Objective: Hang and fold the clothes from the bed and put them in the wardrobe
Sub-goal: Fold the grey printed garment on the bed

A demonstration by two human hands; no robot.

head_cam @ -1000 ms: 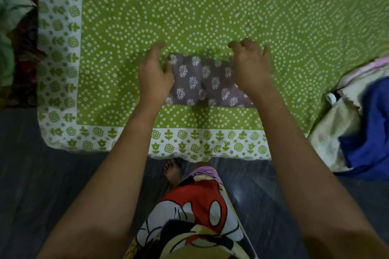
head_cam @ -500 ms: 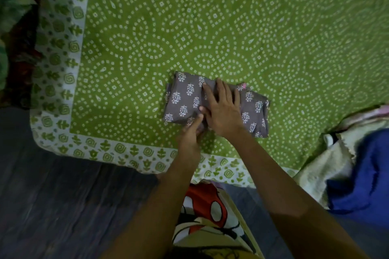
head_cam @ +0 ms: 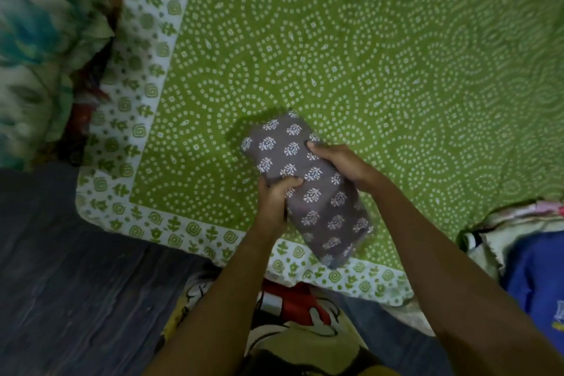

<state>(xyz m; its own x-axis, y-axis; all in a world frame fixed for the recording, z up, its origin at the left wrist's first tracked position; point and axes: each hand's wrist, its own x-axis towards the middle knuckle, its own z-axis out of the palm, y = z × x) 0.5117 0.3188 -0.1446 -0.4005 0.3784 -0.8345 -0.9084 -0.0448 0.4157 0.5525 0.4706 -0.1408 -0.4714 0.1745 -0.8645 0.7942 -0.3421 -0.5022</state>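
**A:** Item one, status?

**B:** Grey printed cloth (head_cam: 308, 189): folded into a compact bundle and held, apparently just clear of the sheet, over the bed (head_cam: 366, 55) near its lower edge, centre frame. Left hand (head_cam: 274, 198) grip is clamped on the near side, right hand (head_cam: 338, 162) grip on the far side.

**A:** Outstanding?

**B:** By my judgement the fold is done and the storing is not. No wardrobe is in view. The pile of clothes (head_cam: 494, 250) at the right edge is unfolded.

**A:** Clearance?

**B:** Open sheet across the upper frame. The bed corner is lower left, with dark floor (head_cam: 76, 268) beyond. Teal fabric (head_cam: 39, 40) upper left, well apart.
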